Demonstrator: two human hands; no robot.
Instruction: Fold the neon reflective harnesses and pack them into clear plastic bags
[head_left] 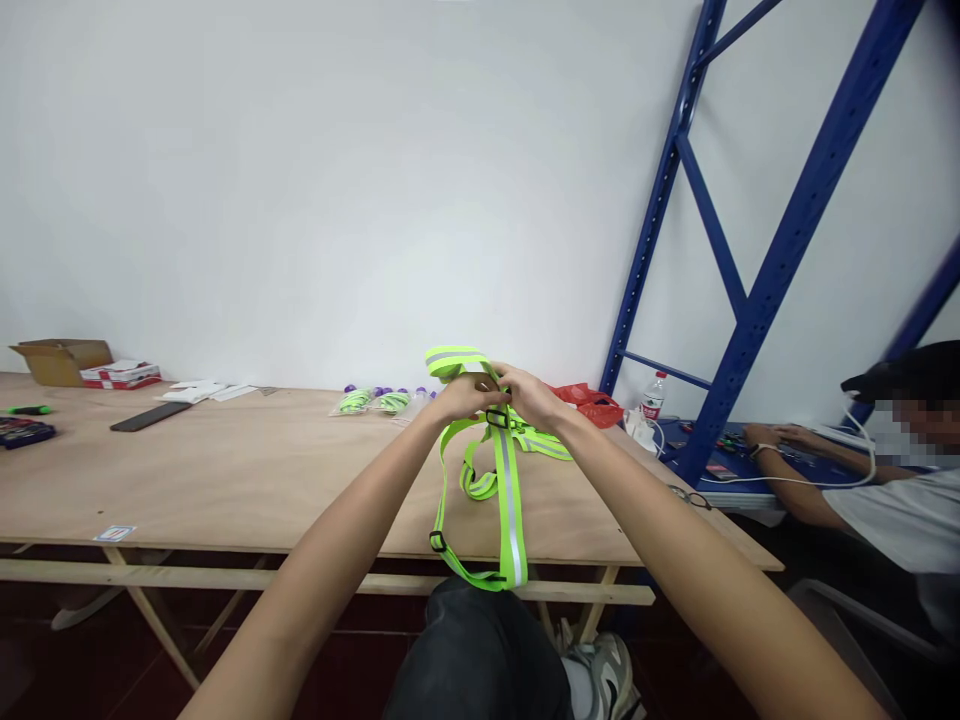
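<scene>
Both hands meet over the wooden table, gripping a neon yellow-green reflective strap (510,500) with a silver stripe down its middle. My left hand (463,395) pinches it from the left, my right hand (531,397) from the right, just above a black buckle (496,418). One loop rises over the left hand. Another long loop hangs past the table's front edge to my knee, with a second black slider (437,541) on it. Some of the strapping lies on the tabletop behind. My fingertips partly cover the spot being held.
On the wooden table (300,470) lie bagged green straps (355,402), a red plastic bag (589,402), a dark flat bar (150,416), papers and an open cardboard box (64,360). Blue rack posts (795,230) stand at right. A person (892,510) sits beyond, working at a blue bench.
</scene>
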